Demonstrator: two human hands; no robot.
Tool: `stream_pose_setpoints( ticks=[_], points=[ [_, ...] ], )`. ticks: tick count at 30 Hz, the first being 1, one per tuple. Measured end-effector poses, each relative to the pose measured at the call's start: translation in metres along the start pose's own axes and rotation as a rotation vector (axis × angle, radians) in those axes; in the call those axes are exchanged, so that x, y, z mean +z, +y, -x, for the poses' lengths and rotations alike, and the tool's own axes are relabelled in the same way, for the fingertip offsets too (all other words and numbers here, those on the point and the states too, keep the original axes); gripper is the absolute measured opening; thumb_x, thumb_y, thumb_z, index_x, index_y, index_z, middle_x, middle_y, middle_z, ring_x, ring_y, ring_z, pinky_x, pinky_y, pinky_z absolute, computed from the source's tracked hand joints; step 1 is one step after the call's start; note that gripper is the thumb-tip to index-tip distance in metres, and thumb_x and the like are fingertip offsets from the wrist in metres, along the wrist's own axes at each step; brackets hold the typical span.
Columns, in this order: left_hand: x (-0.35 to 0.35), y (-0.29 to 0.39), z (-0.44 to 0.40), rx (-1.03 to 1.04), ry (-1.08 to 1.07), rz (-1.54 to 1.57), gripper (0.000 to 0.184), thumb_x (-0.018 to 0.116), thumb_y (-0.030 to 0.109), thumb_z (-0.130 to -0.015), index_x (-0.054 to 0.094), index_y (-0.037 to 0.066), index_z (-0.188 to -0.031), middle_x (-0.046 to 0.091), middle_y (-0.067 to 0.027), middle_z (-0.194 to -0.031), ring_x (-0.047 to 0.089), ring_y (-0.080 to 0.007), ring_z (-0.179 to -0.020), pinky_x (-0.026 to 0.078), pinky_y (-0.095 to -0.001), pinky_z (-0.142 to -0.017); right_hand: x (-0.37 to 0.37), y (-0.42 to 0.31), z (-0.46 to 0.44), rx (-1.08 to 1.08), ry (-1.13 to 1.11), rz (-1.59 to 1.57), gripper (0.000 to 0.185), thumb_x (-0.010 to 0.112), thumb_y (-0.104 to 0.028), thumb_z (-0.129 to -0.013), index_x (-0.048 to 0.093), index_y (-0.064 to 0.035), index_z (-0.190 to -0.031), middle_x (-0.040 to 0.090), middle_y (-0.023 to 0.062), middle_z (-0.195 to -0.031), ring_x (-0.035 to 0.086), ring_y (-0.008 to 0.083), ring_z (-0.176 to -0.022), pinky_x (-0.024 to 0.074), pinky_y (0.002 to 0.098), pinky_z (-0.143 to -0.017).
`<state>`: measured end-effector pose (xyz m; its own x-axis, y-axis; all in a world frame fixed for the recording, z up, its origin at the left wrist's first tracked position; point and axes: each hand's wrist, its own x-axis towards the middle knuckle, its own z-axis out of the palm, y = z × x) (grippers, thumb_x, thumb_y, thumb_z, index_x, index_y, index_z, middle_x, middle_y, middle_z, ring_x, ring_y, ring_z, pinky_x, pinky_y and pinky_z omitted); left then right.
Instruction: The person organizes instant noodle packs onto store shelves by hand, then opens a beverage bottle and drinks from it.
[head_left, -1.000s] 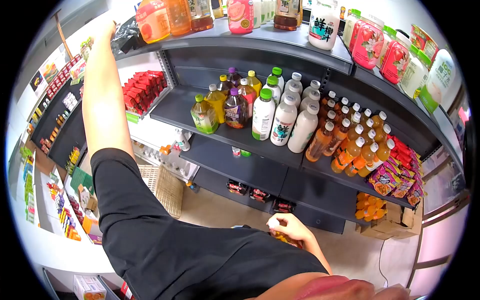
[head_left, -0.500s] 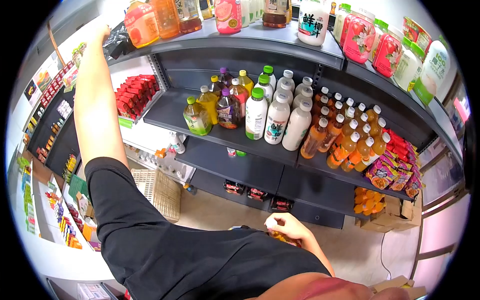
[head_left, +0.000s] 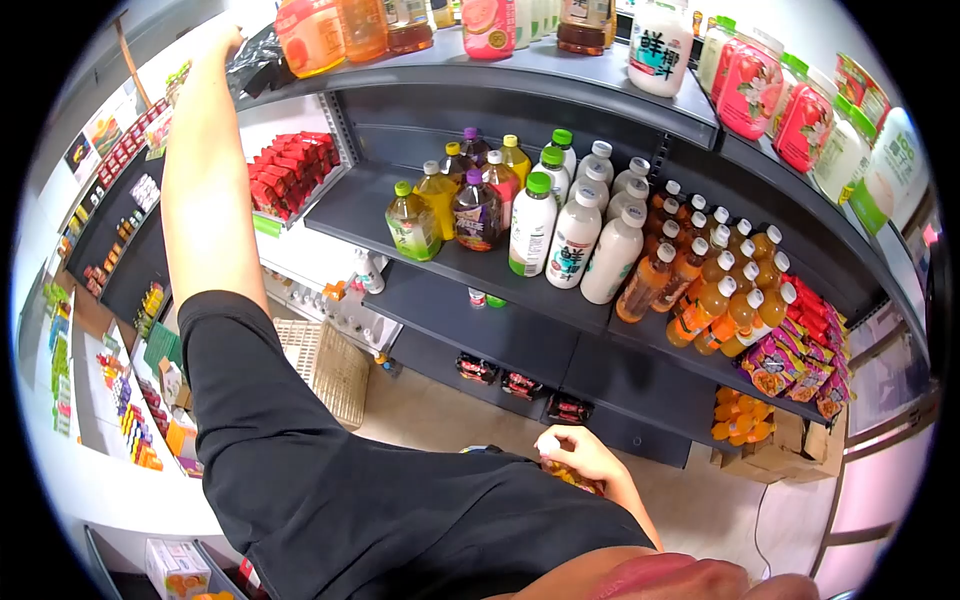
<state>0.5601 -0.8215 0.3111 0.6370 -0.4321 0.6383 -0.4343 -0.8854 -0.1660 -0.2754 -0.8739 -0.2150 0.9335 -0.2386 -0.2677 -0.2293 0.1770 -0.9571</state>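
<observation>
My left arm reaches up to the far end of the top shelf. My left hand (head_left: 207,45) is washed out by bright light there, beside a crumpled black plastic bag (head_left: 258,62). Whether its fingers grip the bag cannot be made out. Low in front of my body, my right hand (head_left: 583,455) is curled around a packaged item with yellow and orange colouring (head_left: 572,477). Most of that item is hidden by the hand and my black shirt. Large bottles of orange drink (head_left: 308,40) stand just right of the bag.
A dark shelf unit (head_left: 470,95) fills the front, with coconut juice bottles (head_left: 575,235), tea bottles (head_left: 700,315) and purple snack packs (head_left: 780,360). A wicker basket (head_left: 340,375) stands on the floor at left. A cardboard box (head_left: 790,450) and cable lie at right.
The view has turned slightly, so the shelves and bottles appear a little farther right. Both hands keep much the same pose, the left beside the black bag and the right around the packaged item.
</observation>
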Motion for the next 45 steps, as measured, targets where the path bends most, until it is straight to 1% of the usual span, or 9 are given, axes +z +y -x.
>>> stream_pose_setpoints(
  ticks=[7,10,32,37,40,42,43,44,45],
  points=[
    [-0.008,0.003,0.012,0.009,-0.006,0.026,0.043,0.060,0.014,-0.090,0.069,0.015,-0.132,0.069,-0.0104,-0.111,0.066,-0.0272,-0.100,0.051,-0.0410,-0.088,-0.003,0.004,-0.005,-0.016,0.024,0.048,0.016,0.069,-0.008,-0.095,0.068,0.0014,-0.108,0.070,0.0049,-0.091,0.067,0.0135,-0.085,0.0535,0.0301,-0.081],
    [-0.009,0.005,0.014,0.011,-0.006,0.033,0.042,0.060,0.015,-0.091,0.069,0.014,-0.132,0.068,-0.0095,-0.108,0.064,-0.0257,-0.097,0.051,-0.0400,-0.086,-0.004,0.002,-0.006,-0.007,0.022,0.084,0.019,0.073,-0.015,-0.095,0.069,0.0000,-0.106,0.070,0.0029,-0.095,0.064,0.0110,-0.088,0.0522,0.0294,-0.083],
    [-0.012,0.026,0.058,-0.041,-0.006,0.132,0.036,0.059,0.025,-0.097,0.070,0.010,-0.128,0.062,-0.0027,-0.088,0.055,-0.0145,-0.079,0.047,-0.0331,-0.073,-0.019,0.008,0.007,0.014,0.056,0.030,0.017,0.069,-0.015,-0.097,0.068,0.0002,-0.104,0.069,0.0035,-0.089,0.064,0.0118,-0.084,0.0526,0.0300,-0.080],
    [-0.032,0.026,0.081,-0.046,0.076,0.182,0.036,0.059,0.027,-0.098,0.070,0.009,-0.127,0.060,-0.0012,-0.084,0.053,-0.0120,-0.075,0.046,-0.0315,-0.070,-0.025,0.009,0.004,0.028,0.021,-0.028,0.015,0.069,-0.009,-0.094,0.068,0.0013,-0.105,0.070,0.0048,-0.094,0.065,0.0126,-0.087,0.0534,0.0306,-0.081],
    [-0.044,0.025,0.118,-0.014,0.267,0.376,0.036,0.059,0.029,-0.099,0.070,0.009,-0.127,0.059,-0.0002,-0.081,0.052,-0.0105,-0.072,0.045,-0.0306,-0.068,-0.037,0.003,0.001,-0.299,0.148,0.234,0.018,0.070,-0.013,-0.093,0.069,-0.0002,-0.105,0.071,0.0051,-0.096,0.065,0.0128,-0.092,0.0532,0.0308,-0.084],
    [-0.058,0.044,0.183,0.085,0.392,0.669,0.036,0.059,0.030,-0.099,0.070,0.009,-0.127,0.059,0.0004,-0.079,0.051,-0.0094,-0.071,0.045,-0.0299,-0.067,-0.044,-0.018,0.004,-0.291,0.223,0.135,0.019,0.068,-0.012,-0.092,0.069,0.0009,-0.106,0.072,0.0063,-0.100,0.067,0.0144,-0.096,0.0534,0.0314,-0.089],
    [-0.067,0.067,0.238,0.118,0.347,0.879,0.036,0.059,0.030,-0.100,0.070,0.008,-0.126,0.058,0.0007,-0.078,0.051,-0.0089,-0.070,0.045,-0.0296,-0.066,-0.048,-0.022,0.001,-0.358,0.257,0.082,0.019,0.068,-0.014,-0.094,0.068,0.0003,-0.106,0.072,0.0060,-0.099,0.067,0.0146,-0.096,0.0529,0.0319,-0.089],
    [-0.074,0.103,0.322,0.086,0.181,1.119,0.042,0.061,0.038,-0.096,0.070,0.003,-0.117,0.071,-0.0089,-0.091,0.064,-0.0157,-0.078,0.050,-0.0326,-0.071,-0.049,-0.031,0.000,-0.422,0.285,0.049,0.020,0.068,-0.016,-0.095,0.066,-0.0003,-0.107,0.071,0.0070,-0.103,0.066,0.0154,-0.098,0.0522,0.0324,-0.091],
    [-0.067,0.141,0.391,0.144,-0.115,1.421,0.039,0.063,0.038,-0.095,0.071,0.003,-0.110,0.071,-0.0091,-0.098,0.064,-0.0164,-0.082,0.052,-0.0327,-0.072,-0.051,-0.040,-0.001,-0.492,0.314,0.024,0.022,0.068,-0.018,-0.096,0.065,-0.0008,-0.108,0.070,0.0079,-0.106,0.066,0.0163,-0.101,0.0515,0.0329,-0.093]
  ],
)
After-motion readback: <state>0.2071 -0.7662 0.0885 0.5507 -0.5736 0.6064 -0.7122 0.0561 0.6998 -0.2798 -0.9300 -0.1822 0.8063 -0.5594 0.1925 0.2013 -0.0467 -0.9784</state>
